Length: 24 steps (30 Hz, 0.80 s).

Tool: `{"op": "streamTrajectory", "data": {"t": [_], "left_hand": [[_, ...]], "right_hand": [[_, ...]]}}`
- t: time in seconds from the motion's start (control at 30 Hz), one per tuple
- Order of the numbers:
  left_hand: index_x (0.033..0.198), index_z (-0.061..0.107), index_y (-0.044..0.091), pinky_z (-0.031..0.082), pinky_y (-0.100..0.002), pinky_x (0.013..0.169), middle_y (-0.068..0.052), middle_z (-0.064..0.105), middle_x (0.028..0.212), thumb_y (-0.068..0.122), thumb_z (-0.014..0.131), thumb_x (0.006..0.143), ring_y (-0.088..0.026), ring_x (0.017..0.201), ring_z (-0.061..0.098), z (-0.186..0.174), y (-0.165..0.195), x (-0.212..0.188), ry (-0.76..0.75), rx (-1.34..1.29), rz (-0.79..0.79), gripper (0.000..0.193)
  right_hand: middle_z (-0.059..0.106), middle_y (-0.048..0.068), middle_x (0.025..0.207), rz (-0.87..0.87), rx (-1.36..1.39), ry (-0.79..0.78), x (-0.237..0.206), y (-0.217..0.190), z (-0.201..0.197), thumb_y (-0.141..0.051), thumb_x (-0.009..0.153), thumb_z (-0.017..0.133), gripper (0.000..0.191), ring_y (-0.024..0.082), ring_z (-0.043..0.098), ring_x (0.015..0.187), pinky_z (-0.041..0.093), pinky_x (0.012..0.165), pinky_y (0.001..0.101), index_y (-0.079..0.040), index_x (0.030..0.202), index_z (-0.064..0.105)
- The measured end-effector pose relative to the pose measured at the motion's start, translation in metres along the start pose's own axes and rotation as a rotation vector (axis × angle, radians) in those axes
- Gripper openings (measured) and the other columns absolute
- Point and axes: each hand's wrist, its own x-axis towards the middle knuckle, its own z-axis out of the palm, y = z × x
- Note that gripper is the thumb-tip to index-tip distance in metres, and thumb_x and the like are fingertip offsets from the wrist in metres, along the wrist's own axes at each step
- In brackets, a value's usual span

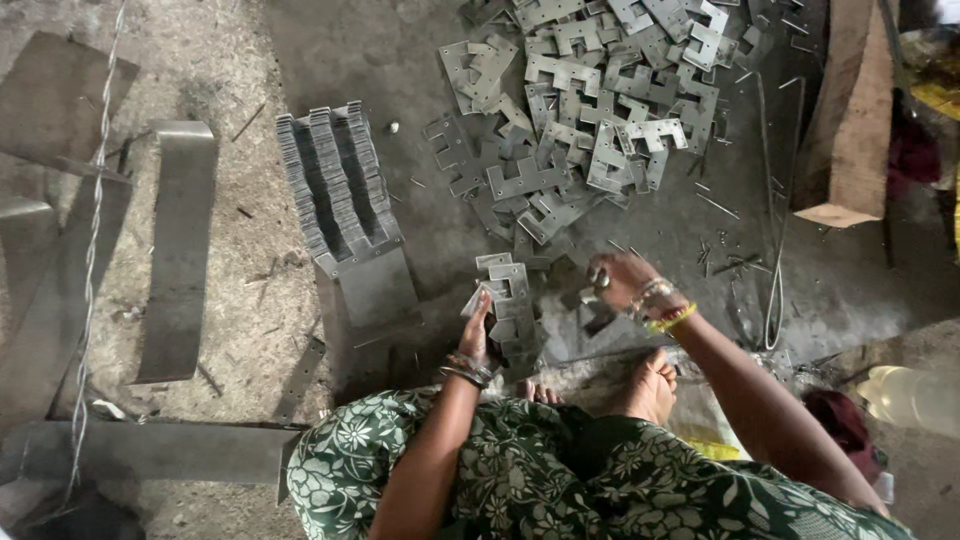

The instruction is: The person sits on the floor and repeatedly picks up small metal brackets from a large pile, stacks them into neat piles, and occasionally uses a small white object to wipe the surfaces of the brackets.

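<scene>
Scrap and stock on the workshop floor

A wooden beam (848, 110) lies at the floor's upper right edge; bent metal strips (180, 250) and a twisted wire (95, 230) lie along the left side; a clear plastic bottle (912, 398) rests at lower right.

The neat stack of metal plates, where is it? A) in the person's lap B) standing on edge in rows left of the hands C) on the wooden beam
B: the stack of metal plates stands on edge in rows, left of the left hand and the loose pile.
</scene>
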Motion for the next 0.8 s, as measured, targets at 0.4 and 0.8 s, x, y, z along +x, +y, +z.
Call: {"op": "streamTrajectory", "data": {"t": [0.4,0.8], "left_hand": [[0.162,0.026,0.009,0.021,-0.041,0.122,-0.004,0.025,0.17,0.061,0.063,0.089,-0.02,0.153,0.024,-0.018,-0.016,0.011,0.073,-0.014,-0.029,0.097],[0.158,0.037,0.008,0.044,-0.045,0.106,-0.006,0.049,0.149,0.066,0.059,0.092,-0.024,0.128,0.052,-0.019,-0.009,-0.003,0.037,-0.21,0.037,0.091]], "right_hand": [[0.071,0.017,0.104,-0.02,-0.002,0.249,-0.062,-0.019,0.052,-0.038,0.077,0.081,0.05,0.038,0.071,0.089,0.059,0.074,0.0491,-0.009,0.115,0.063],[0.072,0.017,0.1,0.039,0.079,0.229,-0.033,-0.025,0.046,-0.02,0.077,0.074,0.037,0.039,0.072,0.093,0.059,0.076,0.0498,-0.011,0.111,0.066]]}}
